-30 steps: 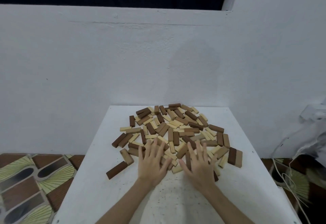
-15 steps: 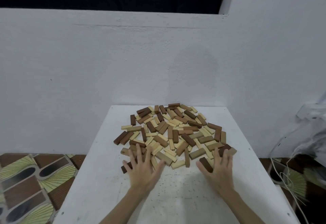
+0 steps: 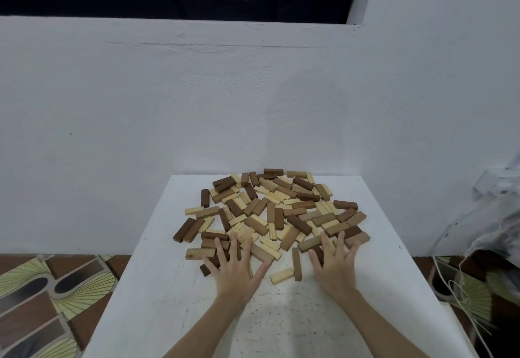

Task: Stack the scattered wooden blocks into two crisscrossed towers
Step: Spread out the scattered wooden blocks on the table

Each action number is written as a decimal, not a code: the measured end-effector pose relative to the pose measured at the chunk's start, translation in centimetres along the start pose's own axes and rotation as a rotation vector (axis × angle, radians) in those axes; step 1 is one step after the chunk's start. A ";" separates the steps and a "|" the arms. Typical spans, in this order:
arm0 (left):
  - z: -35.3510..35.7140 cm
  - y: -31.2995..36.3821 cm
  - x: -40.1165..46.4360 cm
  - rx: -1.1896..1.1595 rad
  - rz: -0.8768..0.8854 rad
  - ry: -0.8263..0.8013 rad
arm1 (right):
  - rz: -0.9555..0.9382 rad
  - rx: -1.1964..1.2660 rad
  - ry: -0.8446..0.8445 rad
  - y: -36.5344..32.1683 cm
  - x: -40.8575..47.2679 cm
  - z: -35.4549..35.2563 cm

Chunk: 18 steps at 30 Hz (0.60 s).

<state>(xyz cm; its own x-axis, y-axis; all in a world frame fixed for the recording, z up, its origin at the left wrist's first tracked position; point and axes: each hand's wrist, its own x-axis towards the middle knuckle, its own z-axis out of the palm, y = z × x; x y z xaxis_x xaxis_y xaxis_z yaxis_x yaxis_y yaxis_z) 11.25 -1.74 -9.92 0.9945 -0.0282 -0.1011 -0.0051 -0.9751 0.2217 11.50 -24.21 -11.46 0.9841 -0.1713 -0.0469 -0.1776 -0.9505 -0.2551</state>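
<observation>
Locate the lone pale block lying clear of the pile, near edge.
Head view: the pale block lies flat on the white table between the left hand and right hand, beside a brown block.

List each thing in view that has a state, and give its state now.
wooden blocks: scattered in one flat pile, none stacked into a tower.
left hand: open, fingers spread, resting on the pile's near edge.
right hand: open, fingers spread, resting on the pile's near edge.
white table: upright, carrying the pile.
</observation>
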 end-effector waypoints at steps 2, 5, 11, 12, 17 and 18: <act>-0.3 0.2 0.3 -0.004 0.001 -0.010 | 0.040 -0.026 0.009 -0.5 0.3 -1.1; -0.9 0.1 0.1 -0.004 0.028 0.015 | 0.131 -0.064 -0.025 -0.7 -0.1 -2.1; -0.6 -0.8 -1.6 0.108 0.185 0.069 | -0.062 -0.109 0.005 -1.8 -2.8 -0.7; -0.4 -0.7 -1.9 0.114 0.177 0.010 | -0.095 -0.102 -0.007 -1.9 -3.0 -0.3; 0.8 -0.4 -1.2 0.120 0.180 -0.014 | -0.131 -0.017 0.023 -2.3 -3.4 0.2; 1.1 -0.4 -0.9 0.122 0.173 -0.020 | -0.114 -0.007 0.035 -2.5 -3.3 0.1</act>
<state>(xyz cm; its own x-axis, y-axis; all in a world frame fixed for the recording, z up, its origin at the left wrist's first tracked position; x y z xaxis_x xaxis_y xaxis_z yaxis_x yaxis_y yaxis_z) 10.20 -1.61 -11.01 0.9754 -0.2005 -0.0913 -0.1893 -0.9747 0.1187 8.68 -21.28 -10.76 0.9974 -0.0705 0.0156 -0.0643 -0.9662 -0.2497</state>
